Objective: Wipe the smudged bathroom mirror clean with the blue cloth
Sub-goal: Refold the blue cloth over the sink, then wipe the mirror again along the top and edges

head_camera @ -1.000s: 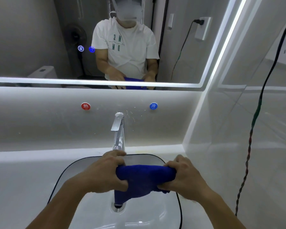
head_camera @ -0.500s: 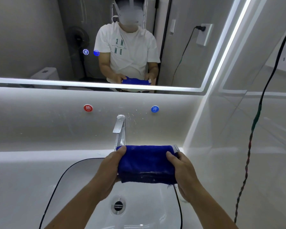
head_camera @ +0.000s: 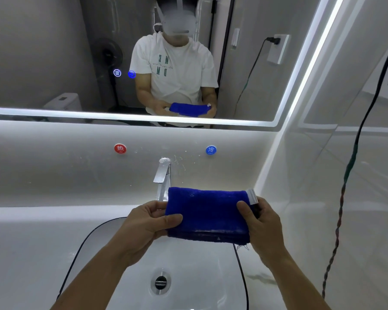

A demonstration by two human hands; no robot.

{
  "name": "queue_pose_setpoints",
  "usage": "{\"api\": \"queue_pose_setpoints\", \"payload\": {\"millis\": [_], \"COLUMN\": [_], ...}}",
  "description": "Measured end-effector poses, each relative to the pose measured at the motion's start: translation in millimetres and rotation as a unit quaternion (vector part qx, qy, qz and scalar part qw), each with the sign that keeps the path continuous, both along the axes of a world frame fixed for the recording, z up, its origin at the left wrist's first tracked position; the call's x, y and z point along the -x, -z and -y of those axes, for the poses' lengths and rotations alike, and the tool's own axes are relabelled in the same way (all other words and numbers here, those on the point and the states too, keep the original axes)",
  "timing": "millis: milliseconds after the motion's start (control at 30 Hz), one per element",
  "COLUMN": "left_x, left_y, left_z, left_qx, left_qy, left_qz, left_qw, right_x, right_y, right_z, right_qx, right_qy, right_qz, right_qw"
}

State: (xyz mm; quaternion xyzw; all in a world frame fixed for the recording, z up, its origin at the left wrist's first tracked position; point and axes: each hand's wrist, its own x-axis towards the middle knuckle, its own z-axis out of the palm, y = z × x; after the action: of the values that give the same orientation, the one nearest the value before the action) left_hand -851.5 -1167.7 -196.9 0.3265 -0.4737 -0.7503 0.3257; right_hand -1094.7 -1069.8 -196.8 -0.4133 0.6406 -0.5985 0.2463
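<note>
Head view: we hold blue cloth (head_camera: 207,211) folded flat between both hands, above sink (head_camera: 199,271), just near side of tap (head_camera: 162,175). Our left grip (head_camera: 147,222) pinches cloth's left edge, thumb on top. Our right grip (head_camera: 263,224) pinches right edge, by white tag (head_camera: 252,196). Mirror (head_camera: 54,52) on far wall above, well apart from cloth, reflects us holding it.

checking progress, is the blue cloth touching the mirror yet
No, the left hand and right hand hold the folded blue cloth over the sink, below and apart from the mirror.
</note>
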Motion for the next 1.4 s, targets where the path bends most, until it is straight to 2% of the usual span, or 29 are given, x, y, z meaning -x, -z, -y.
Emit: {"api": "queue_pose_setpoints", "payload": {"millis": [100, 267, 400, 500, 700, 867, 967, 1067, 1133, 1200, 1300, 1333, 1400], "left_x": [1.0, 5.4, 29.2, 59.5, 141.3, 216.9, 264.3, 305.0, 326.6, 343.3, 359.0, 361.7, 364.8], "left_y": [0.2, 5.2, -34.0, -79.2, -164.5, -221.4, -241.1, -251.8, -255.7, -257.8, -258.5, -258.0, -257.3], "left_z": [2.1, 9.0, 30.8, 51.0, 94.1, 112.3, 121.2, 135.2, 144.9, 153.6, 162.3, 163.3, 163.8], "left_qx": [-0.011, -0.044, 0.086, 0.219, 0.436, 0.645, 0.720, 0.753, 0.759, 0.773, 0.792, 0.801, 0.824], "left_qy": [0.000, 0.030, 0.035, 0.003, 0.008, 0.041, 0.048, 0.035, 0.026, 0.016, 0.010, 0.011, 0.013], "left_qz": [-0.024, -0.050, 0.042, 0.129, 0.227, 0.287, 0.322, 0.334, 0.333, 0.333, 0.334, 0.332, 0.327], "left_qw": [1.000, 0.997, 0.995, 0.967, 0.871, 0.707, 0.613, 0.567, 0.559, 0.541, 0.511, 0.498, 0.463], "right_x": [-3.9, -4.0, 8.7, 25.2, 62.6, 105.3, 128.8, 151.3, 159.9, 162.2, 163.0, 166.2, 173.6], "right_y": [4.5, 18.5, 14.1, 4.7, -27.4, -38.7, -47.4, -52.6, -56.3, -59.5, -62.6, -62.9, -70.3], "right_z": [-0.1, -2.2, 3.6, 17.2, 58.3, 97.3, 122.6, 151.1, 168.8, 181.9, 198.0, 205.6, 220.2], "right_qx": [0.031, 0.024, 0.041, 0.070, 0.155, 0.182, 0.210, 0.210, 0.168, 0.141, 0.202, 0.224, 0.245], "right_qy": [0.002, -0.008, -0.002, 0.030, 0.074, 0.110, 0.148, 0.189, 0.241, 0.324, 0.364, 0.359, 0.345], "right_qz": [0.032, 0.066, 0.067, 0.067, 0.098, 0.144, 0.192, 0.207, 0.136, -0.017, -0.271, -0.331, -0.394], "right_qw": [0.999, 0.998, 0.997, 0.995, 0.980, 0.966, 0.947, 0.937, 0.946, 0.935, 0.868, 0.843, 0.816]}}
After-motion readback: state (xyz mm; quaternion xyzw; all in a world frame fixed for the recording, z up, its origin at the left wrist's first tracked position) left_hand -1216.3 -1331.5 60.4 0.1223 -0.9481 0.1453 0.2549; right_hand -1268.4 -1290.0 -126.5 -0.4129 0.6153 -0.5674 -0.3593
